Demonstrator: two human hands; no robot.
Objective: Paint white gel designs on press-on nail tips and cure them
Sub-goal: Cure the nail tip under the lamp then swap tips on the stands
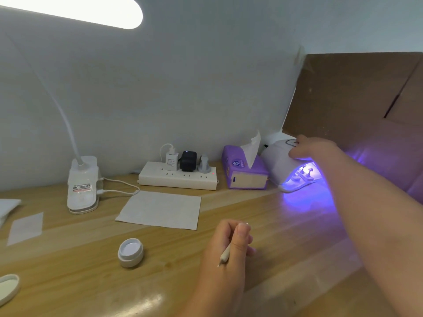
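A white curing lamp stands at the back right and glows violet inside. Several nail tips on small stands sit under its hood. My right hand rests on top of the lamp, one fingertip on the round button and the thumb at the hood's front edge. My left hand rests on the wooden desk in the near middle and grips a thin white brush, tip pointing down and toward me. An open jar of white gel stands to the left of that hand.
A white paper sheet lies mid-desk. Behind it are a power strip with plugs and a purple tissue pack. A clip lamp base stands at the left, the jar lid at the near left. Brown cardboard leans behind the curing lamp.
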